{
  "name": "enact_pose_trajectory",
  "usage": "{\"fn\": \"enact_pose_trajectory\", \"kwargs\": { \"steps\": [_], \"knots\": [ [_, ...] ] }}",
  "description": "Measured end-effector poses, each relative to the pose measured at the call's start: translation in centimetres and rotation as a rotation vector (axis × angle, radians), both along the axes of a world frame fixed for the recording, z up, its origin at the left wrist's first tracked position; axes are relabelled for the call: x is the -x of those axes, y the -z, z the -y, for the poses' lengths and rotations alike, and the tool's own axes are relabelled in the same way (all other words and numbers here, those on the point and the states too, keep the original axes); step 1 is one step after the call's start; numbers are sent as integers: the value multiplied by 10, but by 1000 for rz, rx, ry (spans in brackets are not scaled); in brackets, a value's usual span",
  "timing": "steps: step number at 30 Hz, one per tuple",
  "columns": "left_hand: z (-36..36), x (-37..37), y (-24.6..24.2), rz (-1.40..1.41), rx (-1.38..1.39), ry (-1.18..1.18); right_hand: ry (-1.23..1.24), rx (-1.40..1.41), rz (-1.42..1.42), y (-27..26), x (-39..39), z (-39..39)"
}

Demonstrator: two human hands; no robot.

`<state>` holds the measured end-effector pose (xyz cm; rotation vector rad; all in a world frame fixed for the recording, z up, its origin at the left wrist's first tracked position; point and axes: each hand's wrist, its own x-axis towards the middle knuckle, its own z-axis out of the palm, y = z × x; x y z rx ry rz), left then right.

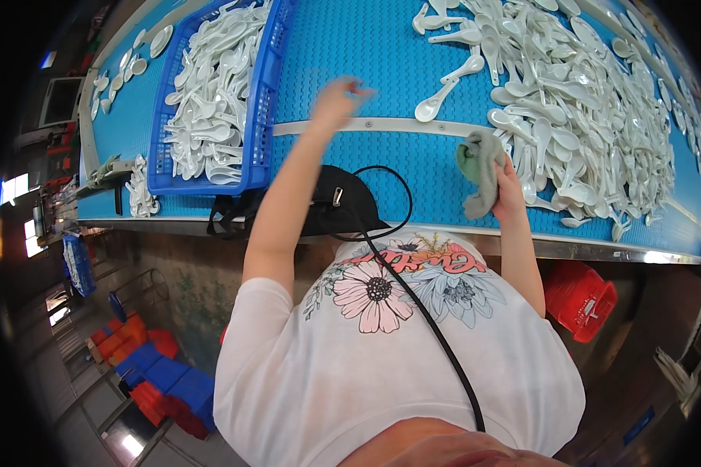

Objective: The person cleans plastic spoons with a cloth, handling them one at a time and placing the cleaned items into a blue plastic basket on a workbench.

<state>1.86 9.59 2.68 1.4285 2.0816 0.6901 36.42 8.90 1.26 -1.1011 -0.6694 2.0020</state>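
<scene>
My left hand, blurred, is over the blue conveyor belt, right of a blue plastic crate full of white ceramic spoons. Its fingers look loosely bent and apart, and nothing shows in them. In my right hand is a bunched grey-green cloth, held above the belt's near strip. Just right of that hand spreads a large heap of white ceramic spoons. Two spoons lie end to end near the middle, the closer one with its bowl towards me.
A white divider strip crosses the belt. At the near edge rests a black bag with a looping black cable. Small spoons lie left of the crate. A red basket sits below the belt, right; crates stand on the floor, left.
</scene>
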Motion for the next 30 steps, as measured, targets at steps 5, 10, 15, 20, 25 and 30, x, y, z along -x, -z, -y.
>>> {"fn": "enact_pose_trajectory", "kwargs": {
  "steps": [5,10,15,20,25,30],
  "knots": [
    [-44,-88,48,-71,301,174,144,-72,-1,-6,-41,-3],
    [-50,-86,65,-46,275,278,428,-190,48,-3,-122,6],
    [1,-141,1,405,98,590,584,-238,146,-24,-165,-1],
    [26,-191,-42,-25,-98,811,707,-289,-50,-50,-146,-20],
    [16,-159,-46,848,145,191,297,-175,-803,-26,-88,-12],
    [30,-155,-25,791,-122,143,104,-60,-321,-24,36,13]
  ]
}}
